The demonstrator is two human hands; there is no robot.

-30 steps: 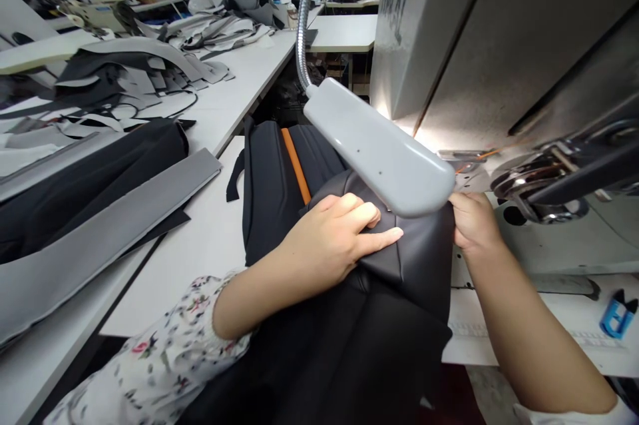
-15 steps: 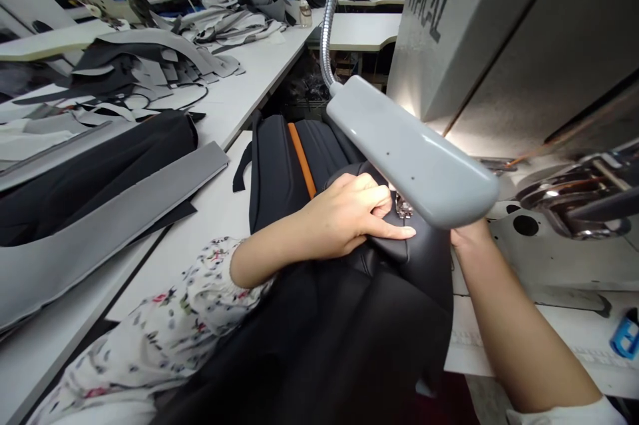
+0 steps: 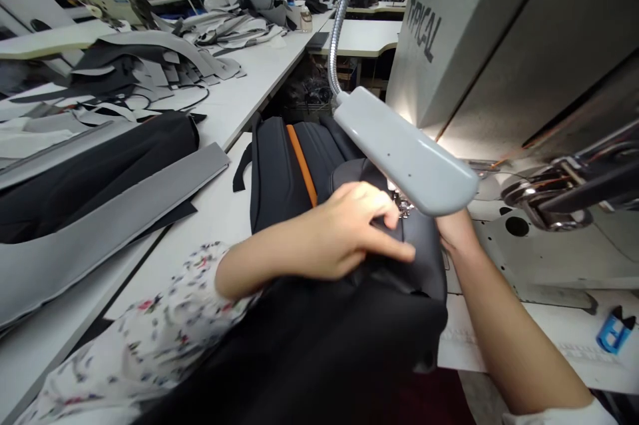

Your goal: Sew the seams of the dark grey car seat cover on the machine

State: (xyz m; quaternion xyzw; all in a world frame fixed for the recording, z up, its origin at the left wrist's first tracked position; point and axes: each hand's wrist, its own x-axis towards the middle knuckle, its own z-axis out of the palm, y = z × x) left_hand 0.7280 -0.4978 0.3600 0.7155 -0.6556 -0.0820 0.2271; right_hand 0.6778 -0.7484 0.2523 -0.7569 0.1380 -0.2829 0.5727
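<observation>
The left hand lies flat with fingers spread on the dark leather piece at the needle, while the right hand, mostly hidden by the lamp, seems to grip its edge, so sewing looks mid-seam.

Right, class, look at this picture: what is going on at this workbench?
A person sits at a grey sewing machine and works a piece of dark leather-like material. The left hand lies flat on top of the material, fingers spread, close to the needle area. The right hand is mostly hidden under the grey lamp, at the material's right edge. A black panel with an orange stripe lies behind on the white table.
</observation>
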